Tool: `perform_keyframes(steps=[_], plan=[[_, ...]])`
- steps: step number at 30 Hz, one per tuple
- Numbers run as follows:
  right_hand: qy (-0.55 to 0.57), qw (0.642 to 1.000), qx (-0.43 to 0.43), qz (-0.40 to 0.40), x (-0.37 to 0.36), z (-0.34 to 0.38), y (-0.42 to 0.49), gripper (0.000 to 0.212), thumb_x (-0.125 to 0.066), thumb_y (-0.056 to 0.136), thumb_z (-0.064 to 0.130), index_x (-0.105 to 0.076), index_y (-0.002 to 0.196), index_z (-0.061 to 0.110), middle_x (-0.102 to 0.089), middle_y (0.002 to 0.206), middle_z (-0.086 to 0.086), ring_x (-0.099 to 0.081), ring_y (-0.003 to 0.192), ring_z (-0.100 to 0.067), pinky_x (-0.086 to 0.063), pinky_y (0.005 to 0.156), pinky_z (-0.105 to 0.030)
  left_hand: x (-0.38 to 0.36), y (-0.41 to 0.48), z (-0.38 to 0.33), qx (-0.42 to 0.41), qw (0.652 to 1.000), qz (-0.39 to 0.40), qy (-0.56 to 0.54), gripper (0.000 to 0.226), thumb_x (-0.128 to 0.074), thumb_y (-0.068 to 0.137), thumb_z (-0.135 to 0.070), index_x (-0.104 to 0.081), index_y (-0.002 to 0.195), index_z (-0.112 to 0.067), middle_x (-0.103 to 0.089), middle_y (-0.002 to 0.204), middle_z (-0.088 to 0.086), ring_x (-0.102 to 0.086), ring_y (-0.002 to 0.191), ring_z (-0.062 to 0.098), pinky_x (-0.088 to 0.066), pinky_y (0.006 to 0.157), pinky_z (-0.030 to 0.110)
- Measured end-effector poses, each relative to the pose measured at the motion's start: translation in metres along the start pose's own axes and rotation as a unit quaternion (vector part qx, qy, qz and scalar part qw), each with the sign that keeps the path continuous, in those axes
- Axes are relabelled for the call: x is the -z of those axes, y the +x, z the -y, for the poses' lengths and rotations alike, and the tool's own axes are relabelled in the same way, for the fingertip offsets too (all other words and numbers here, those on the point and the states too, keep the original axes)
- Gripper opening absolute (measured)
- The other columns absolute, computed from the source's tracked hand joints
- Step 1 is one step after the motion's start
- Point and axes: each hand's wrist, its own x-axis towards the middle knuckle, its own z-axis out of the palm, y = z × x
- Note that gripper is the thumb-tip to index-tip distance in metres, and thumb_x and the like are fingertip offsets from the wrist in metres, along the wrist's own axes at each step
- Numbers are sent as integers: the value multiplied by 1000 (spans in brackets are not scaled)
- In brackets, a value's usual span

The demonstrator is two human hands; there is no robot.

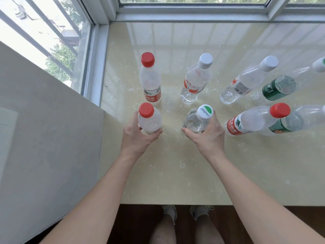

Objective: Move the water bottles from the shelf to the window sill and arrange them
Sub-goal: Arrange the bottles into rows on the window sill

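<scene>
Several clear water bottles stand upright in two rows on the cream window sill (175, 173). My left hand (135, 136) grips a red-capped bottle (149, 118) at the near left. A bottle with a white and green cap (197, 118) stands to its right, held by my right hand (209, 136). Behind them stand a red-capped bottle with a red label (150, 80) and a white-capped bottle (195, 81). Further right are another white-capped bottle (246, 81), a green-labelled bottle (279, 87), a red-capped bottle (253, 120) and a second green-labelled one (290, 124).
Window frames (193, 13) and glass close off the sill at the back and left. A grey wall panel (44, 129) stands at the left. The sill's front edge drops to a dark floor where my feet (186, 212) show.
</scene>
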Motion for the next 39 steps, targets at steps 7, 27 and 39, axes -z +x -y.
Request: perform_keyframes(steps=[7, 27, 39], plan=[[-7, 1000, -8, 2, 0, 4, -1, 63, -92, 61, 36, -55, 111, 25, -67, 99, 9, -62, 85, -17, -48, 79, -27, 0, 0, -1, -6, 1000, 5, -2, 66, -91, 64, -29, -57, 120, -15, -66, 106, -3, -57, 95, 3, -43, 77, 1], [38, 999, 8, 19, 88, 75, 37, 37, -65, 88, 5, -61, 124, 16, -64, 121, 7, -61, 115, -11, -52, 101, -40, 72, 39, -39, -22, 988, 0, 155, 65, -75, 81, -25, -44, 138, -22, -50, 137, -4, -50, 125, 15, -38, 93, 27], [-83, 995, -1, 62, 19, 59, 109, 84, -90, 62, 47, -46, 129, 20, -52, 119, -3, -48, 109, -18, -35, 81, -28, 44, 117, -58, -19, 998, 43, 36, 87, -87, 62, -46, -42, 135, -34, -47, 139, -17, -52, 119, 7, -48, 100, 39]])
